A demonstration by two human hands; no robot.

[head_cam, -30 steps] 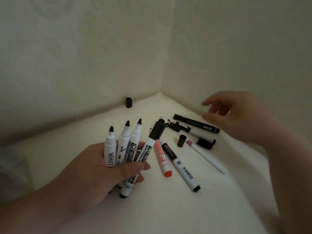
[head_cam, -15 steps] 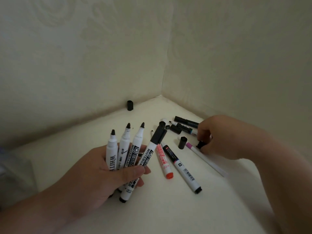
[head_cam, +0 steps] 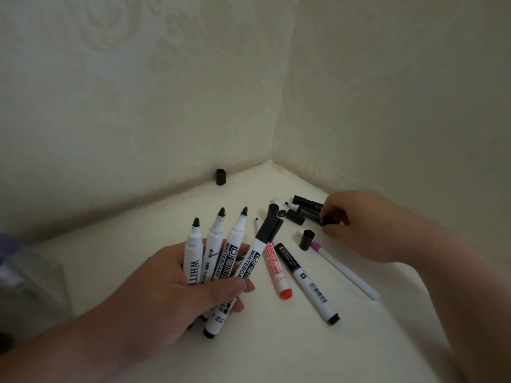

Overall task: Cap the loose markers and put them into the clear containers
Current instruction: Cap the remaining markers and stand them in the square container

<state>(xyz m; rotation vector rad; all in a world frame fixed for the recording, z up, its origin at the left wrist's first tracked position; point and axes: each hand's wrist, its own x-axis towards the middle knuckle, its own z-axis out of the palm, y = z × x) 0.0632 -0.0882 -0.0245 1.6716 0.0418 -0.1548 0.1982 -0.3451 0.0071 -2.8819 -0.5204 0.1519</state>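
Note:
My left hand grips a fan of white whiteboard markers: three uncapped with black tips up, one wearing a black cap. My right hand pinches a small black cap just above the pile of markers by the corner. On the white surface lie a red-ended marker, a black-and-white marker, a thin purple-tipped pen and dark markers. Loose black caps stand beside them. A clear container sits at the left edge.
One black cap stands alone against the back wall. Two pale patterned walls meet in a corner right behind the markers. The white surface stretches toward me in front.
My right hand came down from above the pile, closed its fingers on a black cap, and has lifted it slightly. The left hand kept its fan of markers nearly still.

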